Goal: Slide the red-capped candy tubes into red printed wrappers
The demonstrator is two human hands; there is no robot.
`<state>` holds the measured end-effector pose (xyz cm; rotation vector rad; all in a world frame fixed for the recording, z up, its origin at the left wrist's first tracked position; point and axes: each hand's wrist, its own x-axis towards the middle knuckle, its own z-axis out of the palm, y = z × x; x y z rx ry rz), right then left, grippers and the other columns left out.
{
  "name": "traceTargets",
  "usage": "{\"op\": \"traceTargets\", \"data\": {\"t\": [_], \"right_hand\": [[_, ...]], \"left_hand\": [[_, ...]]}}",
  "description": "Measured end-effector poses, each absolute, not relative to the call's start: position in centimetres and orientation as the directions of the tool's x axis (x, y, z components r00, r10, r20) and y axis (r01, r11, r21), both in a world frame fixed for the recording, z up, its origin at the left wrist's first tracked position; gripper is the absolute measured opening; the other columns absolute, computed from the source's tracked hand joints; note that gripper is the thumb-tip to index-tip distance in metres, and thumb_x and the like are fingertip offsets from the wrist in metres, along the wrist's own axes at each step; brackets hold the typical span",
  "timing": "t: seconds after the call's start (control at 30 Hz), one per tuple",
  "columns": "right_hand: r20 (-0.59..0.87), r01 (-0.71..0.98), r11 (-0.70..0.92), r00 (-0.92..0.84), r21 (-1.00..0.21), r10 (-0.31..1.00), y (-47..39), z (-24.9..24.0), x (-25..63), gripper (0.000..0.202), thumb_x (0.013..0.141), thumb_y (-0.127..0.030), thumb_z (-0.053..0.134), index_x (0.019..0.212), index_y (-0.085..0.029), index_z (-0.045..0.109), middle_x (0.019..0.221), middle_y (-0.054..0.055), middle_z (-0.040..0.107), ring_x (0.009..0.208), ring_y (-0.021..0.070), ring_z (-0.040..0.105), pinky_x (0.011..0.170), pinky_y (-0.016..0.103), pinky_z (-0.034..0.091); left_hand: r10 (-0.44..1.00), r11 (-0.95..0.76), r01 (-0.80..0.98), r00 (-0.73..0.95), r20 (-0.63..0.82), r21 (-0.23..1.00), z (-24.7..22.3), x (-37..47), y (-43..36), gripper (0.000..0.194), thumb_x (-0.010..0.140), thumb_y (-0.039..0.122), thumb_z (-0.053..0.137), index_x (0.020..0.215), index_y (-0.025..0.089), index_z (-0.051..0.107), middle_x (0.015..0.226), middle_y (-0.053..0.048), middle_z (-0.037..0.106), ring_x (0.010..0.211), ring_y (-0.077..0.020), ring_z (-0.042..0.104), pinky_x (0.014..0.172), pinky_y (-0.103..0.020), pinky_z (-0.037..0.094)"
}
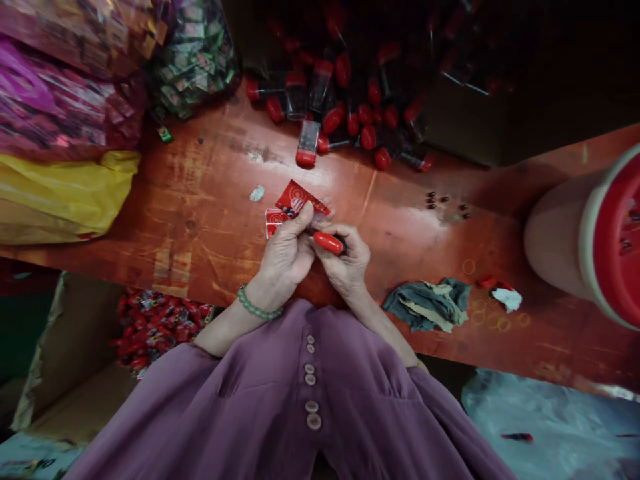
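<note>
My left hand (287, 253) is closed, its thumb pressing on a red printed card (295, 198) with a pale circle pattern. A second red printed piece (275, 220) sticks out beside that hand's fingers; whether it is joined to the card I cannot tell. My right hand (350, 263) is wrapped round a small container with a glossy red cap (329, 242), the cap facing up toward me. Both hands meet over the table's near edge, and the container's body is mostly hidden between the fingers.
Several clear red-capped containers (307, 143) lie piled at the back. Small brown balls (445, 199) sit to the right, near a large red-rimmed bucket (565, 233). A grey rag (427, 305) and rubber bands (500, 323) lie closer. Filled bags (195, 57) stand left; a cardboard box (75, 393) is below.
</note>
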<state>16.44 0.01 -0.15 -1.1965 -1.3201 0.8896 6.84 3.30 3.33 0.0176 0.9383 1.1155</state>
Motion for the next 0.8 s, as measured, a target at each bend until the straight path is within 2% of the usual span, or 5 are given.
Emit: {"op": "traceTargets", "data": {"t": [0.13, 0.3, 0.5, 0.7, 0.8], "right_hand": [[0.220, 0.229, 0.180, 0.165, -0.957, 0.961, 0.0, -0.5, 16.3, 0.017, 0.083, -0.031, 0.071, 0.096, -0.025, 0.060, 0.092, -0.001, 0.072, 0.083, 0.0152, 0.071, 0.079, 0.031, 0.058], [0.260, 0.290, 0.190, 0.222, -0.938, 0.940, 0.4, -0.6, 16.2, 0.013, 0.083, -0.028, 0.067, 0.093, -0.026, 0.058, 0.082, -0.004, 0.067, 0.071, 0.0121, 0.066, 0.069, 0.027, 0.055], [0.091, 0.094, 0.074, 0.195, -0.993, 0.976, 1.2, -0.1, 17.0, 0.025, 0.080, -0.032, 0.073, 0.092, -0.025, 0.052, 0.081, -0.006, 0.064, 0.068, 0.0095, 0.064, 0.065, 0.024, 0.055], [0.216, 0.138, 0.194, 0.169, -0.971, 0.962, 1.5, -0.3, 17.4, 0.022, 0.082, -0.034, 0.071, 0.088, -0.024, 0.053, 0.078, -0.005, 0.062, 0.065, 0.0088, 0.060, 0.063, 0.024, 0.053], [0.204, 0.155, 0.184, 0.126, -0.971, 0.971, 1.5, -0.4, 17.5, 0.021, 0.084, -0.036, 0.069, 0.089, -0.024, 0.052, 0.077, -0.005, 0.061, 0.065, 0.0095, 0.060, 0.064, 0.026, 0.054]], "left_hand": [[0.765, 0.504, -0.743, 0.148, -0.627, 0.440, 3.2, 7.5, 3.2, 0.018, 0.082, 0.033, 0.071, 0.089, 0.017, 0.070, 0.099, -0.007, 0.073, 0.113, -0.0225, 0.066, 0.101, -0.037, 0.054], [0.741, 0.537, -0.739, 0.183, -0.646, 0.407, 3.4, 8.0, 3.2, 0.014, 0.082, 0.030, 0.071, 0.084, 0.016, 0.070, 0.099, -0.006, 0.073, 0.113, -0.0226, 0.065, 0.102, -0.037, 0.052], [0.776, 0.475, -0.737, 0.093, -0.624, 0.481, 2.7, 7.3, 3.0, 0.013, 0.077, 0.025, 0.077, 0.073, 0.016, 0.068, 0.082, -0.002, 0.073, 0.097, -0.0183, 0.069, 0.093, -0.033, 0.054], [0.782, 0.484, -0.729, 0.112, -0.613, 0.484, 2.2, 7.2, 3.2, 0.018, 0.076, 0.029, 0.078, 0.069, 0.017, 0.066, 0.082, -0.003, 0.073, 0.097, -0.0182, 0.070, 0.089, -0.031, 0.055], [0.787, 0.484, -0.727, 0.117, -0.606, 0.488, 2.1, 7.2, 3.4, 0.020, 0.078, 0.030, 0.077, 0.068, 0.017, 0.066, 0.084, -0.004, 0.074, 0.100, -0.0197, 0.070, 0.091, -0.032, 0.055]]}}
